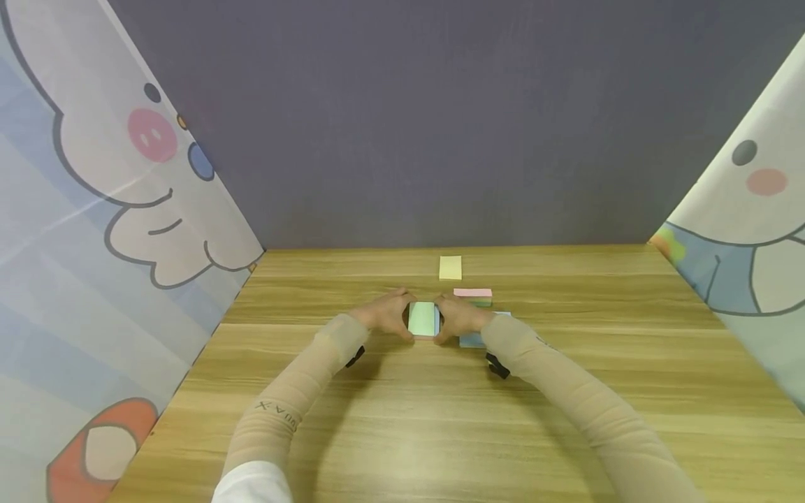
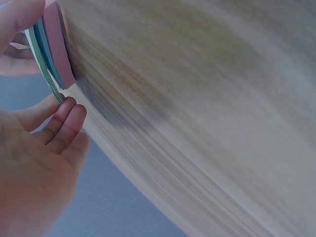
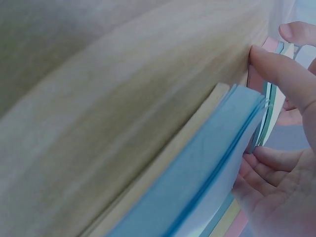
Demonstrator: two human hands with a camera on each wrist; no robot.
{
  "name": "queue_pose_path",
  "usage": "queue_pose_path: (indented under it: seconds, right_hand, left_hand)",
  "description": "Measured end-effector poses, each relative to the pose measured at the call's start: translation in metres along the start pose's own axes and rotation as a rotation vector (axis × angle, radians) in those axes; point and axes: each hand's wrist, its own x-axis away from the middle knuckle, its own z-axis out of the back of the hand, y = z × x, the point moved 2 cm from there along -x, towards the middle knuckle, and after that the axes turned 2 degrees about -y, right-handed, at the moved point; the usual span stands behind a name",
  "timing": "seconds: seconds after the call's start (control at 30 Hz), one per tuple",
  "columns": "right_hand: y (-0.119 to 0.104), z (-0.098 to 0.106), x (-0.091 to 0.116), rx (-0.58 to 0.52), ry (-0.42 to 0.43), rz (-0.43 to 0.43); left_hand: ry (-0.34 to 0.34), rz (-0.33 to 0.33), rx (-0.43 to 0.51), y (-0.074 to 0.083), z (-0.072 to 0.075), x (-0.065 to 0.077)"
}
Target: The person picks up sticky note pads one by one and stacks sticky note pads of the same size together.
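Note:
On the wooden table, a small stack of sticky notes (image 1: 421,319) stands between the two hands. Its top pad is pale green, set slightly off a blue pad (image 1: 437,320); a pink pad (image 2: 57,47) is lowest. My left hand (image 1: 388,312) holds the stack from the left, fingers on the far side and thumb on the near side. From the right, my right hand (image 1: 461,316) grips it the same way. Partly hidden under the right wrist, a second stack with a blue pad (image 3: 192,163) lies close beside that hand.
Behind the right hand sits a block of pads with a pink top (image 1: 472,293). Farther back lies a pale yellow pad (image 1: 450,268). A dark grey panel (image 1: 402,140) rises at the table's far edge, with cartoon-printed sheets (image 1: 82,279) at both sides.

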Motion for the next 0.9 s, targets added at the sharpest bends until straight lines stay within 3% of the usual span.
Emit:
queue_pose_path:
  seconds: [0.4,0.9]
  right_hand:
    - [0.0001,-0.0053,0.0021,-0.041,-0.011,-0.002]
    - [0.0017,0.0006,0.0002,-0.023,0.004,-0.005]
  left_hand:
    - [-0.007,0.007,0.012,-0.0001,-0.0065,0.0018]
    - [-0.006,-0.012,0.002,-0.0003,-0.0034,-0.0046]
